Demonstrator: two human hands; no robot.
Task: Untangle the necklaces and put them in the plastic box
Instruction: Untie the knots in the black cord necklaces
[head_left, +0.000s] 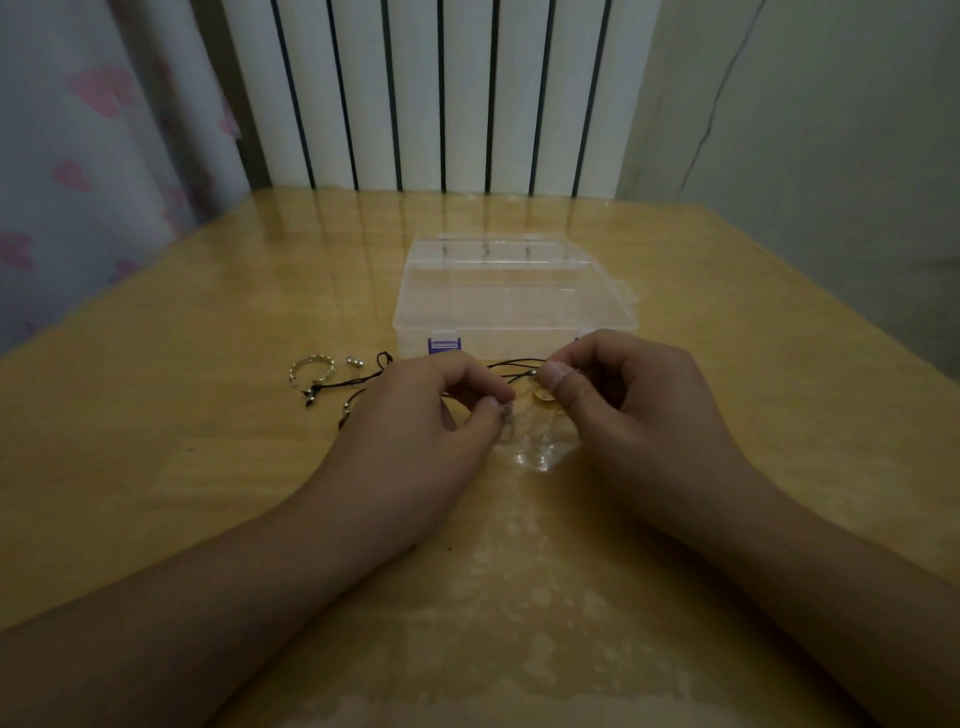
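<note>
Head camera — looking forward and down, close.

1. The left hand (415, 415) covers the stretch of black cord (358, 383) running beneath it.
2. The right hand (639, 400) hides part of a gold pendant (543, 395).
3. Both forearms are cut off by the lower edge.
4. The small silver pieces (355, 361) are too tiny to identify.

Necklaces (358, 382) before plastic box (511, 296)

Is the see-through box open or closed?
Closed, it seems. The plastic box has its lid lying flat on top and the purple clasp sits down at the front edge.
</note>
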